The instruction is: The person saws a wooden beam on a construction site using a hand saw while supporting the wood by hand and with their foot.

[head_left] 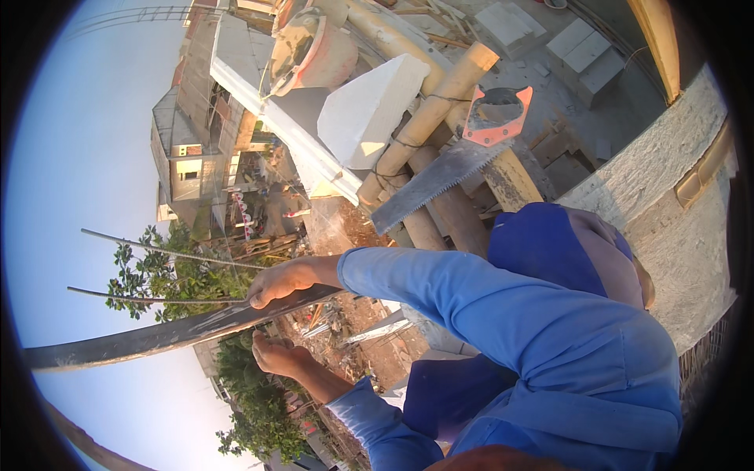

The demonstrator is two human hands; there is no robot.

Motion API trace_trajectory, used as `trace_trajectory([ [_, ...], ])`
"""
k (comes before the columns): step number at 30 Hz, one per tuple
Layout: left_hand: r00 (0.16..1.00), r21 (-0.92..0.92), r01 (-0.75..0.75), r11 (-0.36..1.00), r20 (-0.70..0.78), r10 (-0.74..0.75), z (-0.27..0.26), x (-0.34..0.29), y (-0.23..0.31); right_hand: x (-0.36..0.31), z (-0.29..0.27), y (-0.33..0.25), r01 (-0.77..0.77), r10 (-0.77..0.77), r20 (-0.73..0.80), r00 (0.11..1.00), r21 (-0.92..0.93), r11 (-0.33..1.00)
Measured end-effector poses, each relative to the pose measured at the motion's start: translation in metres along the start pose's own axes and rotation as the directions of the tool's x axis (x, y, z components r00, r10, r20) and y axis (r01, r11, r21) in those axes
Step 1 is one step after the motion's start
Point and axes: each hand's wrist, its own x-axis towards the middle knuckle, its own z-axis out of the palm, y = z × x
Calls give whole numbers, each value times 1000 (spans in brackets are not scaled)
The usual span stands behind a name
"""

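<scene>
My right hand (283, 281), the upper one in view, is closed beside a long dark beam (157, 342). A thin ribbed steel rod (157, 298) runs up to its fingertips, and a second steel rod (165, 250) passes behind the wrist. What lies inside its fingers is hidden. Just across the beam, my left hand (280, 355) is curled with thumb and fingers pressed together. Anything in that pinch is too small to make out. Both hands are close together but apart.
A handsaw (440, 179) with an orange handle lies across bamboo poles (428, 118). White blocks (369, 110) and a dirty bucket (310, 53) sit beyond it. A rough concrete wall edge (652, 169) curves at the right. Far below are rubble ground (393, 345), trees (177, 275) and houses (188, 165).
</scene>
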Motion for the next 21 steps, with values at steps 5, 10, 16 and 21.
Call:
trace_trajectory([
  [5,1000,4,5,1000,5,-5,0,-1,3,1,3,3,10,-8,-34,999,44,999],
  [10,1000,-40,20,999,18,-19,-3,6,-3,0,3,1,12,-10,-27,1000,71,997],
  [16,999,-75,31,997,23,-29,-3,7,-3,-3,2,-3,-1,2,-13,1000,59,998],
  [21,999,-69,31,997,22,-30,-2,4,0,-1,2,-1,-3,4,-7,1000,95,995],
])
